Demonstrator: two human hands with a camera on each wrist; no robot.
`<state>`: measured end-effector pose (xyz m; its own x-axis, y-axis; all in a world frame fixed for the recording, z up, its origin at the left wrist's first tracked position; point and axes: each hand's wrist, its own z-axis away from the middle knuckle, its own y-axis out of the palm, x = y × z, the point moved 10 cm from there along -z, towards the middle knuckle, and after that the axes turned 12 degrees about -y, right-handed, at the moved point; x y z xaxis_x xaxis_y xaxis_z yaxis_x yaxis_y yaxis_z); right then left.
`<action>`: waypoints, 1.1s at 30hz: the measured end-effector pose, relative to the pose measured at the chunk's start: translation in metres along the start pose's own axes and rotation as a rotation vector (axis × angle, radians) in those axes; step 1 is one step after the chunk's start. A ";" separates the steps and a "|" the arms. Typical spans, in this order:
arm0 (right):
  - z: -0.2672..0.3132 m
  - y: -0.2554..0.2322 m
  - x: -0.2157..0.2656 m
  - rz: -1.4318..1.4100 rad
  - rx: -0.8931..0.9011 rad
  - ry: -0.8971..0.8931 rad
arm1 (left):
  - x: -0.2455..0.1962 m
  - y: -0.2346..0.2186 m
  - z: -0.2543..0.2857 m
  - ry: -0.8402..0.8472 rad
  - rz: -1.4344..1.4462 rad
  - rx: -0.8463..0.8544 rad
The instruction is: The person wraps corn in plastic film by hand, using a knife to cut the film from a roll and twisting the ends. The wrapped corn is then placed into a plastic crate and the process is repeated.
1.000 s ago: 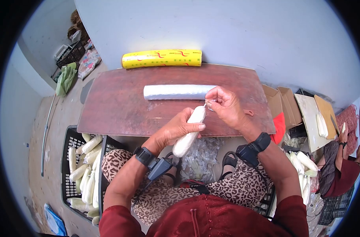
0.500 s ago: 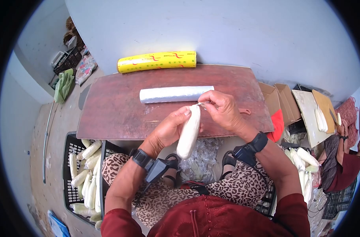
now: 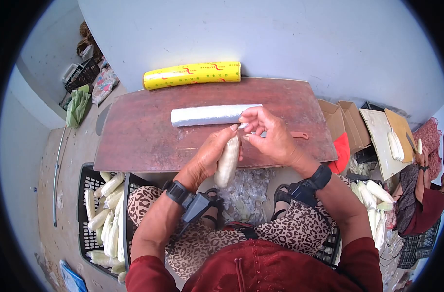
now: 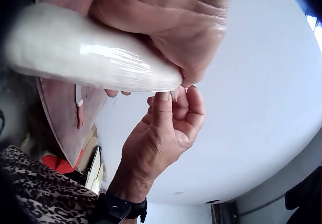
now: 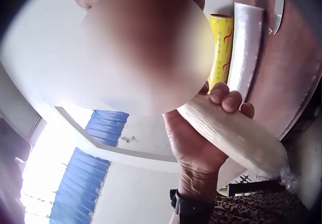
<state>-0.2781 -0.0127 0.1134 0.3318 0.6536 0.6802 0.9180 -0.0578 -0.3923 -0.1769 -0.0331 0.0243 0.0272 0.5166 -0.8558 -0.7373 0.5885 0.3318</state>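
A pale ear of corn (image 3: 226,168) in clear plastic film is held slanting over the near table edge. My left hand (image 3: 209,155) grips its upper part, the thumb lying along it near the tip. At that tip the film is gathered into a small twist (image 4: 175,94). My right hand (image 3: 271,138) has thumb and forefinger at this twist, pinching the film, with the other fingers curled. In the right wrist view the corn's far end shows loose crumpled film (image 5: 288,179). A white roll of cling film (image 3: 214,115) lies on the table just beyond both hands.
On the reddish table (image 3: 134,131), a yellow printed roll (image 3: 192,75) lies at the back and a red-handled knife (image 3: 300,135) at the right. A black crate (image 3: 88,228) of corn stands left; more corn (image 3: 375,199), cardboard boxes (image 3: 353,126) and another person's arm (image 3: 423,180) are right.
The corn has become more upright and its lower end has swung slightly. My left hand has slid up towards the tip. My right hand has moved a little left, staying at the twisted film.
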 end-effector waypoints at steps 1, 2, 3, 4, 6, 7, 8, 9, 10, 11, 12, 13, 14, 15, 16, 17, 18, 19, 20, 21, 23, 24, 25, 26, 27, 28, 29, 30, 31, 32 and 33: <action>0.001 0.001 -0.010 -0.129 0.003 0.088 | 0.000 -0.001 0.000 -0.006 -0.012 -0.015; 0.005 0.001 -0.025 -0.227 0.025 0.246 | 0.001 -0.002 0.001 -0.012 -0.024 -0.029; 0.009 0.000 -0.035 -0.323 0.046 0.405 | 0.001 -0.003 0.001 -0.018 -0.037 -0.043; 0.017 0.004 -0.042 -0.420 0.068 0.564 | 0.001 -0.002 0.000 -0.017 -0.062 -0.041; 0.029 0.007 -0.045 -0.537 0.042 0.726 | 0.003 -0.001 0.000 -0.017 -0.113 -0.037; 0.037 0.010 -0.047 -0.596 0.028 0.808 | 0.004 0.000 0.000 -0.020 -0.118 -0.035; 0.040 0.012 -0.049 -0.600 0.033 0.841 | 0.005 0.001 0.000 -0.023 -0.123 -0.034; 0.044 0.016 -0.050 -0.605 0.038 0.875 | 0.007 0.001 -0.001 -0.026 -0.129 -0.032; 0.048 0.020 -0.051 -0.610 0.042 0.909 | 0.006 0.001 0.000 -0.012 -0.202 -0.048; 0.047 0.021 -0.053 -0.560 0.045 0.879 | 0.004 0.002 0.001 0.002 -0.276 -0.062; 0.046 0.021 -0.056 -0.510 0.047 0.850 | 0.003 0.002 0.001 0.016 -0.350 -0.076; 0.044 0.020 -0.058 -0.461 0.049 0.821 | 0.004 0.000 0.000 0.015 -0.383 -0.083; 0.043 0.018 -0.060 -0.432 0.036 0.801 | 0.006 0.000 -0.001 0.014 -0.414 -0.090; 0.041 0.015 -0.059 -0.403 0.024 0.782 | 0.007 -0.001 -0.001 0.012 -0.446 -0.096; 0.039 0.013 -0.059 -0.374 0.013 0.763 | 0.009 -0.001 -0.001 0.007 -0.429 -0.094; 0.036 0.012 -0.057 -0.349 0.012 0.723 | 0.009 0.000 -0.001 0.002 -0.412 -0.093; 0.034 0.011 -0.055 -0.324 0.012 0.684 | 0.009 0.000 -0.001 -0.002 -0.395 -0.092; 0.032 0.010 -0.054 -0.299 0.012 0.643 | 0.012 0.000 -0.001 -0.012 -0.341 -0.069; 0.029 0.009 -0.053 -0.290 -0.001 0.604 | 0.014 0.000 -0.002 -0.022 -0.288 -0.047; 0.026 0.007 -0.051 -0.280 -0.014 0.565 | 0.016 0.001 -0.003 -0.030 -0.235 -0.024; 0.021 0.003 -0.051 -0.293 -0.039 0.506 | 0.017 -0.002 -0.003 -0.054 -0.185 -0.034; 0.020 0.002 -0.052 -0.318 -0.052 0.487 | 0.017 -0.002 -0.003 -0.066 -0.161 -0.038; 0.018 0.001 -0.052 -0.341 -0.065 0.467 | 0.018 -0.004 -0.004 -0.077 -0.125 -0.055; 0.017 -0.001 -0.052 -0.358 -0.083 0.438 | 0.019 -0.006 -0.005 -0.088 -0.087 -0.074; 0.014 -0.001 -0.051 -0.376 -0.098 0.410 | 0.020 -0.009 -0.006 -0.099 -0.047 -0.095; 0.013 0.001 -0.050 -0.396 -0.113 0.384 | 0.019 -0.008 -0.006 -0.088 -0.012 -0.082; 0.013 0.003 -0.049 -0.404 -0.115 0.353 | 0.017 -0.008 -0.007 -0.079 0.024 -0.070; 0.013 0.006 -0.047 -0.411 -0.118 0.324 | 0.016 -0.008 -0.007 -0.071 0.060 -0.059; 0.014 0.008 -0.046 -0.418 -0.121 0.296 | 0.016 -0.008 -0.007 -0.070 0.088 -0.057; 0.016 0.011 -0.044 -0.410 -0.120 0.283 | 0.015 -0.008 -0.006 -0.067 0.114 -0.053; 0.016 0.014 -0.042 -0.400 -0.120 0.269 | 0.013 -0.008 -0.007 -0.063 0.139 -0.047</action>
<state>-0.2833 -0.0289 0.0691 -0.0218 0.4250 0.9049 0.9981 0.0613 -0.0047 -0.1755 -0.0348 0.0078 -0.0364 0.6301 -0.7757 -0.7679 0.4791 0.4252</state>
